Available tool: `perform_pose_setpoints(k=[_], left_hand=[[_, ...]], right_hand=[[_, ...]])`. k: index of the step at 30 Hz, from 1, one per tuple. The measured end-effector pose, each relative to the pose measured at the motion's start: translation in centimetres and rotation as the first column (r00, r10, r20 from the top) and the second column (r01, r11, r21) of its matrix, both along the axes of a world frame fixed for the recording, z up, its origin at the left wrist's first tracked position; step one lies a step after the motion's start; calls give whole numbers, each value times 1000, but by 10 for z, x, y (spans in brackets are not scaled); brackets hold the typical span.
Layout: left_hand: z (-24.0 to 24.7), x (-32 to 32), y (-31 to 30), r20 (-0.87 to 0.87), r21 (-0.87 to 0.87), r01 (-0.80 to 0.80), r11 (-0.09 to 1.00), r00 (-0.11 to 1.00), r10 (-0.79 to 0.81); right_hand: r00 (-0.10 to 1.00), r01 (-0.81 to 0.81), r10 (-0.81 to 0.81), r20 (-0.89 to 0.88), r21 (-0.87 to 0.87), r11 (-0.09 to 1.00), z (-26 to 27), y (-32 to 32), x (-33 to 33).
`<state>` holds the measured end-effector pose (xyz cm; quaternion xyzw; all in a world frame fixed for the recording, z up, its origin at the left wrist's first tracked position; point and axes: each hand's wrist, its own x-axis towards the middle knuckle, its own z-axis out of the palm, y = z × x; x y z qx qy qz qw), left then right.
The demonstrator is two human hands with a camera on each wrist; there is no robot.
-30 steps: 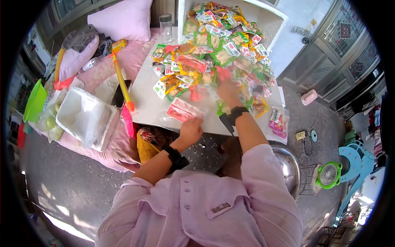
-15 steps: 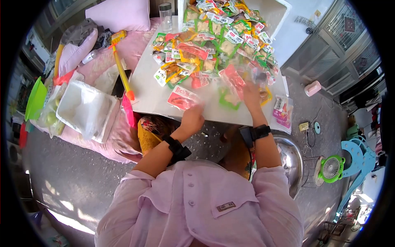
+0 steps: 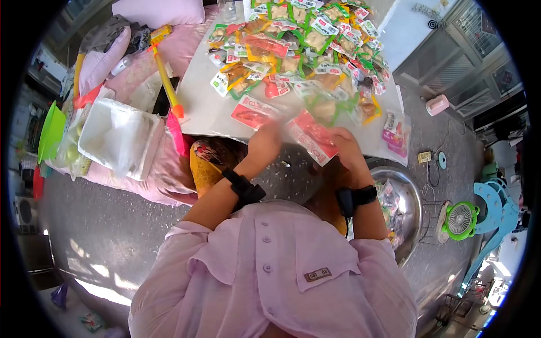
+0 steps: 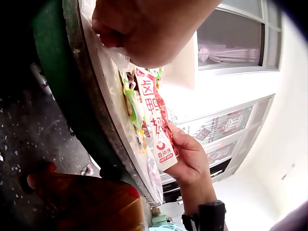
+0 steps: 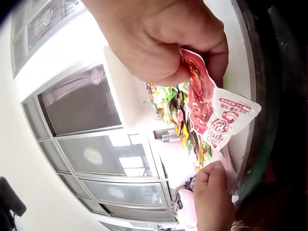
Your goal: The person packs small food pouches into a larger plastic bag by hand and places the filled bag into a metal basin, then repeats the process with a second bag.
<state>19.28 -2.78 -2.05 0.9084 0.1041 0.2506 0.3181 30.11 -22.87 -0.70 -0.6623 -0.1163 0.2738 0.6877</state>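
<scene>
The right hand (image 3: 350, 151) grasps a red packet (image 3: 311, 137) at the table (image 3: 205, 104) edge; the left hand (image 3: 264, 145) pinches a second packet (image 3: 252, 112) near the pile (image 3: 287, 48).

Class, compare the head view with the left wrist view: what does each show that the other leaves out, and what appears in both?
Only the head view: the green fan, metal basin and orange-tipped yellow stick.
Only the left wrist view: the table's dark green side.
Both: the left grip, and the right grip holding a red-and-white packet.
</scene>
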Motion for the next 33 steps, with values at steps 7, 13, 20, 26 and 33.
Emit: perform_pose_setpoints(k=[7,13,20,26,33], left_hand=[[12,0,-2,36,8,33,999,999,-33],[7,0,-1,17,124,50,991,998,-53],[8,0,-4,-79,177,74,981,995,-61],[13,-5,-5,24,133,81,988,996,-85],[15,-11,-5,42,92,117,989,992,-122]], right_hand=[[980,-162,165,-108,34,986,-26,14,12],[976,-210,211,-59,27,977,-11,32,8],[926,-329,348,-146,139,934,7,75,0],[862,-187,333,-383,368,911,-4,93,-14],[966,-240,216,-142,-177,955,-7,74,-17]])
